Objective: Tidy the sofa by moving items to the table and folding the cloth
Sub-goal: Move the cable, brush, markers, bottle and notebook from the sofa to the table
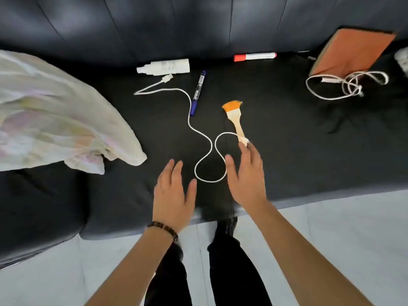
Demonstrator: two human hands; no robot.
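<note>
A black sofa (309,155) fills the view. On its seat a white cable (199,131) snakes from the middle toward a white spray bottle (164,66). A blue marker (198,92) lies beside the cable. A wooden brush with orange bristles (236,119) rests at the cable's near end. A crumpled pale cloth (55,115) lies at the left. My right hand (245,176) hovers open, its fingertips at the brush handle's end. My left hand (174,195) hovers open over the seat's front, left of the cable loop.
A red-capped white marker (255,56) lies at the backrest seam. An orange notebook (351,51) leans at the right, with a second coiled white cable (344,86) in front of it. Grey floor (331,228) lies in front of the sofa.
</note>
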